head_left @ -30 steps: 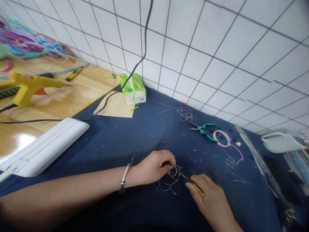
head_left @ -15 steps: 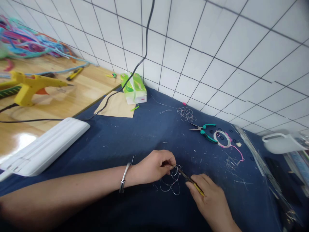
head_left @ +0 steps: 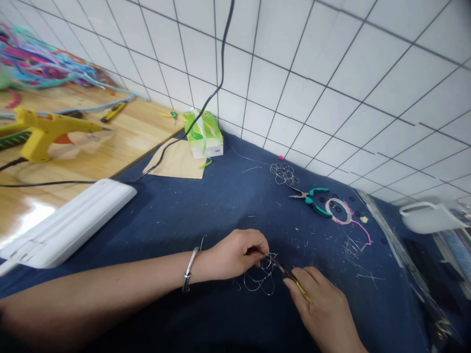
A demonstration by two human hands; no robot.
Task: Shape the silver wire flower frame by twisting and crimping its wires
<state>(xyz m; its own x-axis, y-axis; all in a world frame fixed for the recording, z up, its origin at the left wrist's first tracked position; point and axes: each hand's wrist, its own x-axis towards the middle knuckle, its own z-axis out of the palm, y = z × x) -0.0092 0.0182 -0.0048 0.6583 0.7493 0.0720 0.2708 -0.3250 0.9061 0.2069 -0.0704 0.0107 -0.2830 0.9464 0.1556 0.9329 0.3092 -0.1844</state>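
My left hand (head_left: 235,252) pinches one end of a looped silver wire piece (head_left: 260,283) with small pink beads on it. The wire's round loops hang below my fingertips, over the dark blue cloth. My right hand (head_left: 324,299) is wrapped around yellow-handled pliers (head_left: 300,287). Their dark jaws point up and left and meet the wire close to my left fingertips. Whether the jaws are closed on the wire is too small to tell. Farther back lie a second flower-like wire piece (head_left: 283,173) and teal-handled pliers (head_left: 311,198).
A white ring with pink cord (head_left: 339,212) and wire scraps (head_left: 353,247) lie at the right. At the left are a white power strip (head_left: 73,223), a yellow glue gun (head_left: 51,132) and a tissue pack (head_left: 206,135). A black cable (head_left: 217,90) crosses the view. A white container (head_left: 429,219) stands far right.
Almost nothing differs. The pliers in my right hand have shifted very slightly, their jaws still at the wire by my left fingertips.
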